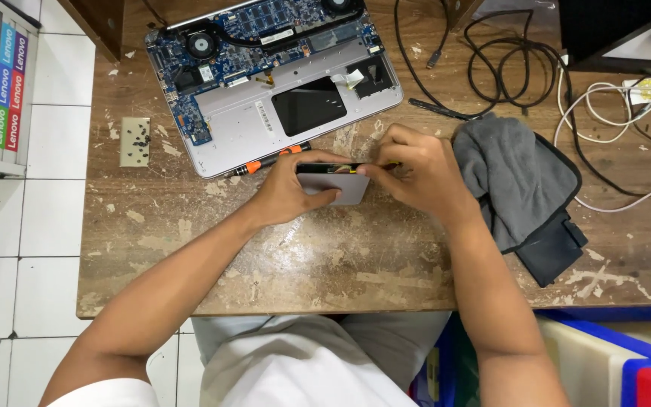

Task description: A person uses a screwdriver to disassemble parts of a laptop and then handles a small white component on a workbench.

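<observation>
My left hand (289,188) grips a small flat grey rectangular part (334,185) by its left end, thumb underneath and fingers along its dark top edge. My right hand (414,167) pinches the same part at its right top corner. Both hands hold it just above the worn wooden table (212,249). Behind them lies an opened silver laptop (273,79) with its bottom cover off, showing a blue circuit board and fan. A black screwdriver with orange bands (269,160) lies along the laptop's front edge, just beyond my left fingers.
A grey cloth (518,177) lies folded right of my right hand. Black and white cables (521,71) coil at the back right. A small pale pad with dark screws (135,141) sits at the left. Blue and white bins (612,354) stand below right.
</observation>
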